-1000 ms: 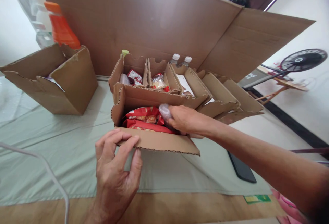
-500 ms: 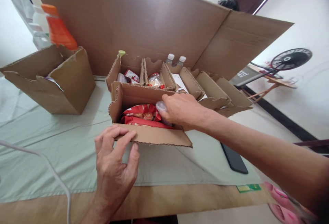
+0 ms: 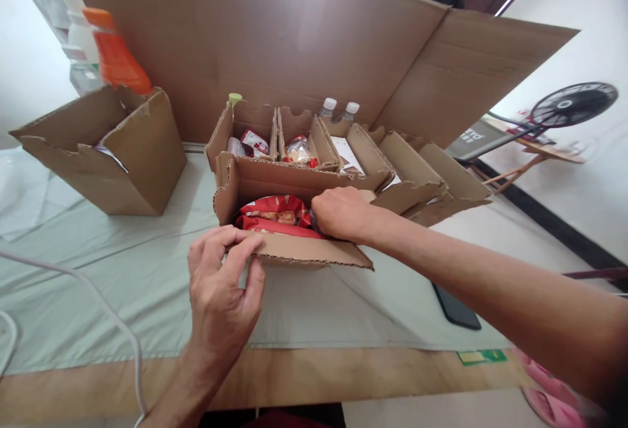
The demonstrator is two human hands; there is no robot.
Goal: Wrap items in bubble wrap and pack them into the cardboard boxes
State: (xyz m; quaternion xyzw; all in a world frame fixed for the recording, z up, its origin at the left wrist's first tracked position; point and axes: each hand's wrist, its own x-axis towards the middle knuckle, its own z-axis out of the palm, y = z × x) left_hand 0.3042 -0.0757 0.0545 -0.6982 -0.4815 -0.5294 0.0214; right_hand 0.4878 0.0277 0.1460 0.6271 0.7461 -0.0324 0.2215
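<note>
A cardboard box [image 3: 314, 251] stands in front of me, with red food packets [image 3: 277, 214] lying inside. My left hand [image 3: 223, 277] pinches the upper edge of its near wall, fingers over the top and thumb in front. Reaching into the right end of the box, my right hand [image 3: 338, 214] is closed beside the red packets. It holds a clear plastic package, of which only a dark sliver shows by the fingers now; the rest is hidden by the hand and the box.
Behind stands a row of narrow cardboard bins [image 3: 307, 133] with packets and cards. An open cardboard box [image 3: 132, 160] and an orange bottle [image 3: 120, 55] are at left. A tall cardboard panel [image 3: 275, 29] backs the table. A phone [image 3: 456, 307] lies right; a white cable [image 3: 98, 297] crosses left.
My right hand has gone lower into the box, taking the clear plastic package down beside the red packets. My left hand keeps its hold on the near wall. The view has shifted slightly.
</note>
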